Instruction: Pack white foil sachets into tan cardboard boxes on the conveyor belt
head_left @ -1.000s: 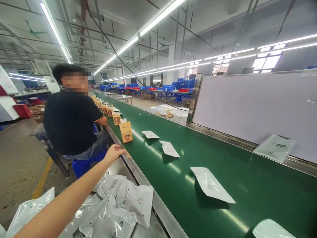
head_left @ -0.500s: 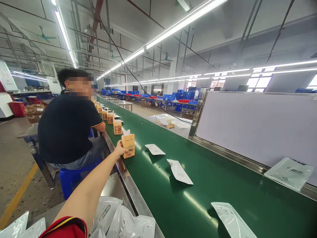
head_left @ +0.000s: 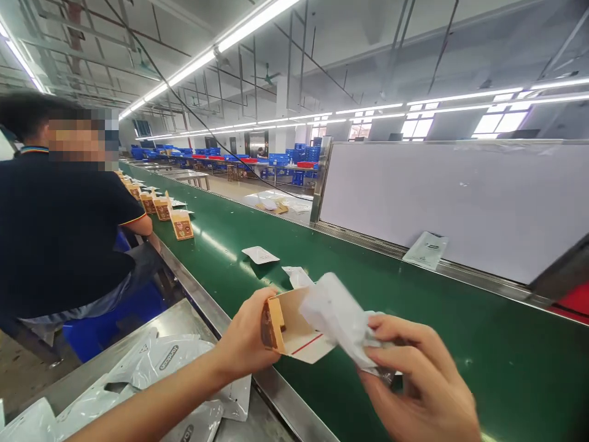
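Head view is showing me my left hand [head_left: 243, 334] clamped around an opened cardboard carton [head_left: 294, 325], while my right hand [head_left: 418, 380] is pinching a crumpled white plastic pouch [head_left: 335, 310] at the carton's open end, the hands close but apart above the green conveyor belt [head_left: 497, 362]. I'm judging the slick pouch the weak point: too loose a pinch could drop it onto the belt, and forcing it could crease the thin flap [head_left: 313, 347]

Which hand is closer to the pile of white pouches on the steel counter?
Left. The left hand holds a carton just beside the pile; the right hand, gripping a white pouch, is farther off, beyond the carton.
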Demonstrator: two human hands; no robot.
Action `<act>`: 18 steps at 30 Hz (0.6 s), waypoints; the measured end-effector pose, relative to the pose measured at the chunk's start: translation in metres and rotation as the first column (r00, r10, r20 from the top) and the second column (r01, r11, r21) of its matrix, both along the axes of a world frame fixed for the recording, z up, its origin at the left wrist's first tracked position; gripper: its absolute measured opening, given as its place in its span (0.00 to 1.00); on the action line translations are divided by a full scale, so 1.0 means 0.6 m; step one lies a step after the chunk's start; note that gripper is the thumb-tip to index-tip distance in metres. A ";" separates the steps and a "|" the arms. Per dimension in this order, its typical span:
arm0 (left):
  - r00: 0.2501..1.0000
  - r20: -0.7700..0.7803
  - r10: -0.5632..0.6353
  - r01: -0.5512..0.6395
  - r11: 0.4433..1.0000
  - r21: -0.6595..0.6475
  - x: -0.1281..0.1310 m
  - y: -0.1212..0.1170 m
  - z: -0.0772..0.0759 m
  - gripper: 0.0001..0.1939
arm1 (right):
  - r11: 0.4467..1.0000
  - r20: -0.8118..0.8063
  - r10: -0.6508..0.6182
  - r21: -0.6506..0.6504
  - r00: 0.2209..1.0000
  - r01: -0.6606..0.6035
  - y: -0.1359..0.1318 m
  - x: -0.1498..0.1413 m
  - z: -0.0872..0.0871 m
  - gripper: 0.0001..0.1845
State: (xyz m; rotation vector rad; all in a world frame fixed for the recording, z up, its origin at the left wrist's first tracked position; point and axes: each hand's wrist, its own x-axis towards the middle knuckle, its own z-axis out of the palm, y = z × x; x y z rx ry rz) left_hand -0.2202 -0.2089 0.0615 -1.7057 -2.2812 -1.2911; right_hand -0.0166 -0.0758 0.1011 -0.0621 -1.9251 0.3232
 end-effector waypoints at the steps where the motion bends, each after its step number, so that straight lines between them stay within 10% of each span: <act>1: 0.998 -0.054 0.016 -0.014 0.999 0.045 0.016 0.001 -0.003 0.37 | 0.997 0.085 0.021 0.077 0.996 -0.027 -0.001 0.000 0.004 0.09; 6: 0.886 -0.463 -0.029 0.124 0.977 0.176 0.074 0.017 -0.016 0.30 | 0.959 0.282 -0.083 0.282 0.956 0.000 -0.002 0.021 -0.018 0.10; 11: 0.845 -0.535 0.006 0.138 0.964 0.228 0.122 0.045 -0.021 0.24 | 0.977 0.436 0.062 -0.210 0.898 0.034 -0.036 0.040 -0.059 0.19; 18: 0.713 -0.676 0.186 0.083 0.935 0.344 0.176 0.123 -0.023 0.17 | 0.506 0.192 0.292 -0.862 0.937 0.020 -0.025 0.046 -0.031 0.26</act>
